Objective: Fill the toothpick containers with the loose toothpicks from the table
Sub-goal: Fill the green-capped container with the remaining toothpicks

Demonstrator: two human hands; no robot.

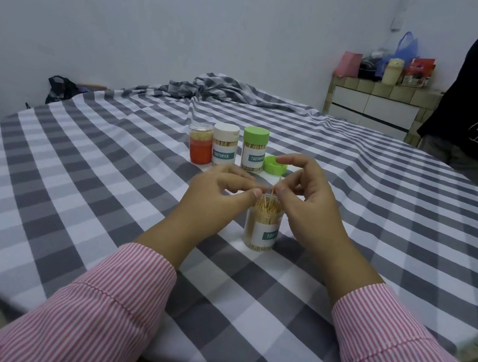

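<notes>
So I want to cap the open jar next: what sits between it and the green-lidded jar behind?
In the head view, both hands hover there over the open jar; the loose green cap lies beside the green-lidded jar.

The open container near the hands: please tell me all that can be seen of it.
The open container is a clear plastic cylinder with no lid, standing upright on the checked tablecloth. It is packed nearly to the rim with pale wooden toothpicks standing on end. A white label with a teal band shows the letters "TOO". The left hand and right hand are at its mouth; the fingers pinch a toothpick above it.
</notes>
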